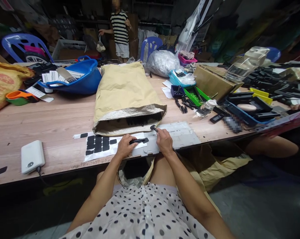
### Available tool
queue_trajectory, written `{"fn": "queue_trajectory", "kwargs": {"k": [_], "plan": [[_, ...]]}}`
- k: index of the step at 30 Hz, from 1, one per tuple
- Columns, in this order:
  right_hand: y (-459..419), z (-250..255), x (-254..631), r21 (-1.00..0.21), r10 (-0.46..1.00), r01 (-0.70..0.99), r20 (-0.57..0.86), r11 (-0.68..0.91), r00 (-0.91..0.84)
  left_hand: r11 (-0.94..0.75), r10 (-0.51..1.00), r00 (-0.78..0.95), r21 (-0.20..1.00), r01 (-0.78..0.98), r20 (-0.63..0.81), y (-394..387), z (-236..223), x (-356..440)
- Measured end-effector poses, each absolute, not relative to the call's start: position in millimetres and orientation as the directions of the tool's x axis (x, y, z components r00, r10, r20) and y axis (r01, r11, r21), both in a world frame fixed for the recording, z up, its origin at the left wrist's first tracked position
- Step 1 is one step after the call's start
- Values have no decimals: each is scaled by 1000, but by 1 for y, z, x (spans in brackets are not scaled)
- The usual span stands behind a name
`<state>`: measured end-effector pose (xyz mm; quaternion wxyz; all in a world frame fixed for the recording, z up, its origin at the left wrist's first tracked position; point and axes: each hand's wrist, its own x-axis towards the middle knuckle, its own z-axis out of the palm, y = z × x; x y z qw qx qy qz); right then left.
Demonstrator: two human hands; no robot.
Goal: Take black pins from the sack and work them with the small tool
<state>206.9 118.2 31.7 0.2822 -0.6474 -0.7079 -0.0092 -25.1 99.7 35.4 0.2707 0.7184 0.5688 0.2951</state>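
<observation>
My left hand [125, 145] is closed on a slim black bar-shaped piece [138, 141], held low over the work surface with its tip pointing right. My right hand [164, 142] grips a small black tool with a rounded head [153, 127]; the exact kind of either item cannot be made out. Below and left of my left hand lies a white sheet [90, 157] bearing several black rounded patches [98, 143]. Grey-white cardboard [186, 134] lies flat under my right hand. Just beyond both hands, a tan paper sack [127, 86] faces me with its mouth gaping, dark items inside.
A white power bank [32, 156] with a cable stands at left. Further back sits a blue basin [77, 79] of papers. To the right are a green tray [196, 96], a clear bottle [206, 108] and a cardboard box [213, 81]. A person [119, 28] stands behind the table.
</observation>
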Motion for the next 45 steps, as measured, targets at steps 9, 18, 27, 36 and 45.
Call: {"fn": "queue_trajectory", "kwargs": {"k": [9,18,27,36,45], "plan": [[85,47,196,-618,917,739,400,268,1,-208,977,171,727,654,126,99,35,-24],[69,53,190,-743,913,592,407,313,28,-217,975,171,734,644,139,101,36,-24],[63,55,179,-680,886,621,460,390,-53,-244,970,182,709,661,164,101,33,-24],[58,50,172,-572,804,628,576,527,-149,-287,958,205,697,657,201,101,29,-23],[59,49,167,-573,808,626,566,528,-164,-293,956,204,708,643,210,100,30,-22]]}}
